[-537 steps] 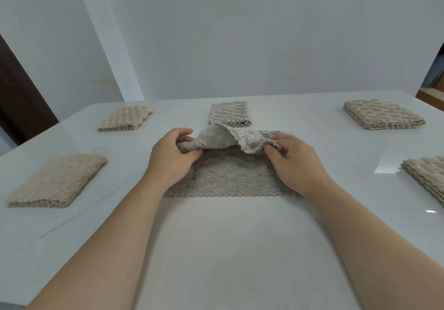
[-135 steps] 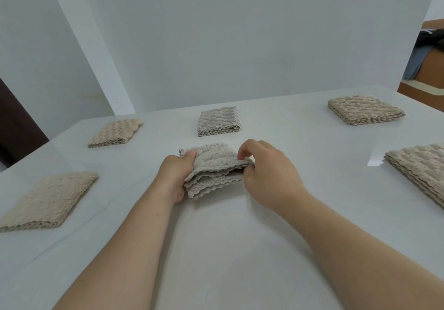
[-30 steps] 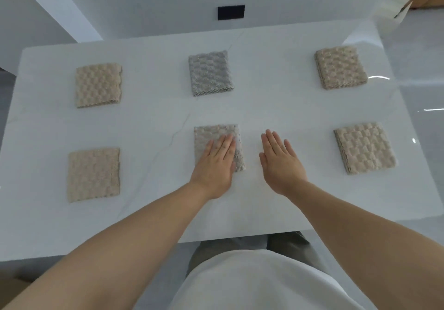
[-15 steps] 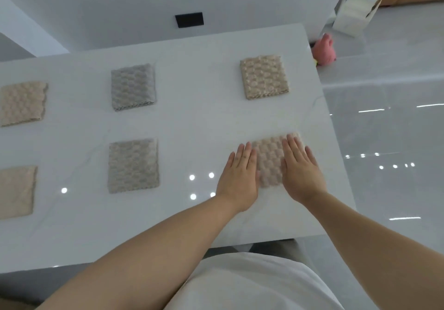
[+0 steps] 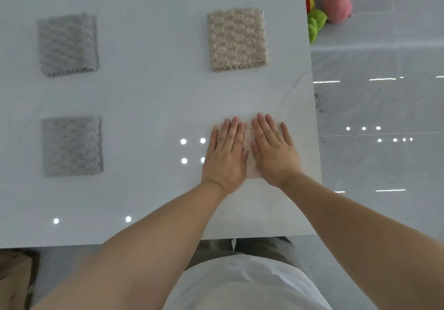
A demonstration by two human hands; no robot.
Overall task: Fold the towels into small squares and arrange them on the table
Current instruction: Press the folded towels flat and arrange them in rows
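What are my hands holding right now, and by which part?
Nothing is gripped. The left hand and right hand lie flat, fingers straight, pressing down on the top face of the folded beige towel on the table.

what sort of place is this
Likely a room in a home, though it could be staged: a glossy white table, a polished tiled floor, and plush toys on that floor.
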